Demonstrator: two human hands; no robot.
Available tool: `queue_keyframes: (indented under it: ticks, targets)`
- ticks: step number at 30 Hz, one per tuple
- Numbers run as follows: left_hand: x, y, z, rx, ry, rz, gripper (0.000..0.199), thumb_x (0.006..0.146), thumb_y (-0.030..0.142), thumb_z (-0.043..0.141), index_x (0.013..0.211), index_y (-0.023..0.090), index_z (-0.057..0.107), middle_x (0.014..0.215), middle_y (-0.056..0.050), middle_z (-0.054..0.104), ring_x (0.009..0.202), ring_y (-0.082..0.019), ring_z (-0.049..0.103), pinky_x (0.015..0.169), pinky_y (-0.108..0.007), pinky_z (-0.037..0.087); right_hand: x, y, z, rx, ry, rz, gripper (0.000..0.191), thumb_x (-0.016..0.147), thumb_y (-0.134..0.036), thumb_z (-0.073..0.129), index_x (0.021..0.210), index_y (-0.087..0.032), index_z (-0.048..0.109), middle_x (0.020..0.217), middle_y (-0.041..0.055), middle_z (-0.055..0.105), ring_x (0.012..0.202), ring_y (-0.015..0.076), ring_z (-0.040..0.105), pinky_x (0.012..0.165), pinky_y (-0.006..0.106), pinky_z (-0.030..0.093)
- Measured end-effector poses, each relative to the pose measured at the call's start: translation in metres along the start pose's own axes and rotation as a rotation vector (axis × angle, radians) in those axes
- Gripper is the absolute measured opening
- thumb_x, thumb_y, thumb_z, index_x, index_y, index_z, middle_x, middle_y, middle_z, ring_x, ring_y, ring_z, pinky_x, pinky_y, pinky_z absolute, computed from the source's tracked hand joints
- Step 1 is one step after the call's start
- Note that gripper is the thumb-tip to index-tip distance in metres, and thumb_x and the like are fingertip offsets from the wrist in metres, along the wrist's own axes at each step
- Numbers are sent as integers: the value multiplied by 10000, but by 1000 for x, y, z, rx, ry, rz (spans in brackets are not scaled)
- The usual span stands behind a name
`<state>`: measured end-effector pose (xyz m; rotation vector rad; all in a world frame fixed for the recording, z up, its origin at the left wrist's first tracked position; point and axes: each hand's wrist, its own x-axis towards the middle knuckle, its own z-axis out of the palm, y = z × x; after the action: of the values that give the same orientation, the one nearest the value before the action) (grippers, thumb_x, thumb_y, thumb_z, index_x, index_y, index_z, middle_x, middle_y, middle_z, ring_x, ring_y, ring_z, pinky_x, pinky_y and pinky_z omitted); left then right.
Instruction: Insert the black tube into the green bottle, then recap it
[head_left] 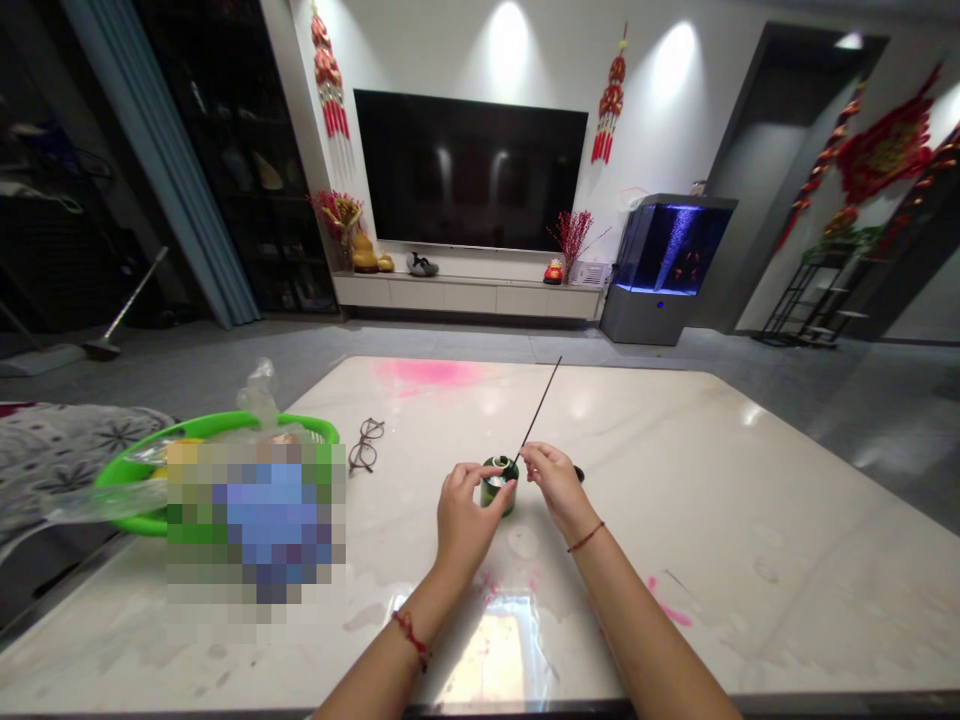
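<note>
A small green glass bottle (491, 492) stands on the pale marble-look tabletop (675, 430). My left hand (466, 510) is closed around its side, thumb in front and fingers near the rim. Between the thumb and fingertips of my right hand (553, 482) is a thin dark stick (541, 405). It slants up and to the right, with its lower end at the bottle's mouth; whether the tip is inside I cannot tell. Partly hidden behind my right hand lies a small black round piece (579, 473), perhaps a cap.
Left of my hands lie eyeglasses (367, 445). Farther left a green basket (131, 525) holds plastic bags, with a blurred-out patch over its front. Pink stains (427, 373) mark the tabletop. Beyond are a television (472, 170) and a lit fish tank (675, 250).
</note>
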<state>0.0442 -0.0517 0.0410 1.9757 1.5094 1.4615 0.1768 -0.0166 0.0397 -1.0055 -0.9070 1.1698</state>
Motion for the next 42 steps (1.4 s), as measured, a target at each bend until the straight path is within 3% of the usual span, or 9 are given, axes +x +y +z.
queue_keyframes:
  ticks: [11, 20, 32, 42]
  targets:
    - [4, -4, -3, 20, 18, -52, 110, 717, 293, 581, 751, 215, 652, 761, -15, 567, 783, -166, 541, 729, -312, 426, -2, -1, 3, 6, -43, 8, 149, 584, -300, 660, 651, -169, 639, 585, -30, 541, 536, 84, 419, 522, 227, 320]
    - [3, -5, -5, 115, -57, 114, 79, 719, 247, 589, 757, 227, 655, 794, -19, 554, 787, -166, 514, 727, -309, 413, 8, -17, -21, 51, 50, -17, 196, 577, -335, 693, 670, -169, 644, 609, -24, 511, 546, 79, 410, 507, 219, 319]
    - [4, -8, -8, 156, -127, 176, 93, 736, 246, 578, 781, 237, 659, 816, -22, 544, 791, -166, 494, 724, -315, 408, 8, -35, -40, 152, 116, -6, 224, 546, -333, 742, 656, -166, 643, 629, -17, 527, 552, 71, 433, 486, 202, 325]
    - [4, -6, -9, 156, -191, 117, 127, 750, 289, 552, 779, 245, 668, 737, -20, 517, 743, -164, 504, 676, -294, 409, 8, -38, -49, 105, 26, -23, 242, 550, -343, 738, 697, -173, 649, 695, 3, 590, 566, 83, 478, 519, 226, 371]
